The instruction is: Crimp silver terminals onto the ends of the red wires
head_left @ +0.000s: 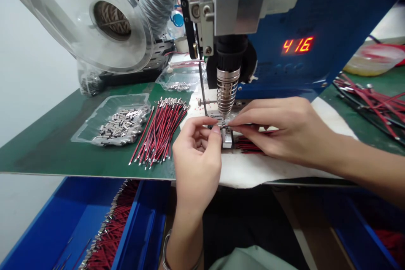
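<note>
My left hand (199, 156) is closed in a pinch at the small metal fixture (227, 140), right under the soldering iron (227, 88). What its thumb and forefinger hold is too small and covered to make out. From the other side my right hand (284, 128) comes in with closed fingertips, gripping a thin dark wire whose end reaches the fixture. The two sets of fingertips almost meet below the iron's tip. Partly hidden under my right hand lie red and black wires (248, 145) on a white cloth (253, 173).
A clear tray (79, 135) of small metal connectors and a bundle of red-black wires (161, 130) lie left. Behind the iron stands a blue machine (284, 71) reading 416. A clear spool (72, 17) overhangs the upper left. Blue bins (126, 228) with wires sit below the table edge.
</note>
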